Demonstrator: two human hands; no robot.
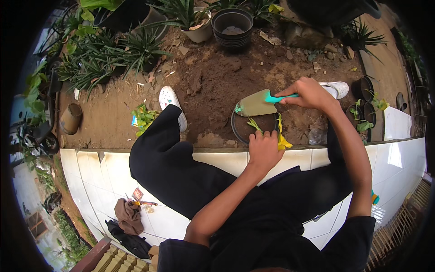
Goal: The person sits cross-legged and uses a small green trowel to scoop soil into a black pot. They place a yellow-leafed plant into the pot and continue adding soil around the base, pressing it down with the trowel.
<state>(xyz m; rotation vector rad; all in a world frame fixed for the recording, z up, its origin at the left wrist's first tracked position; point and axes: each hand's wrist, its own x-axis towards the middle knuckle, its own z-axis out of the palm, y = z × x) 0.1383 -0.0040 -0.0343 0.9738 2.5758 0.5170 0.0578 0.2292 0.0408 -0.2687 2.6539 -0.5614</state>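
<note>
My right hand [307, 93] grips the turquoise handle of a garden trowel [255, 104]. The trowel's broad, soil-smeared blade points left, over the far rim of a round black plant pot [234, 127]. Brown soil shows inside the pot. My left hand [266, 149] is at the pot's near side, its fingers closed on a small plant [255, 124]. Green shoots stick out beyond the fingers, and yellow leaves [282, 137] hang at the right of the hand. The lower part of the plant is hidden by the hand.
Loose dark soil [214, 81] spreads beyond the pot. Stacked black pots [232, 29] and a white potted plant [197, 30] stand at the back. A leafy green plant [144, 119] lies by my left shoe [171, 102]. Black pots [362, 88] stand right. I sit on white tiles [217, 163].
</note>
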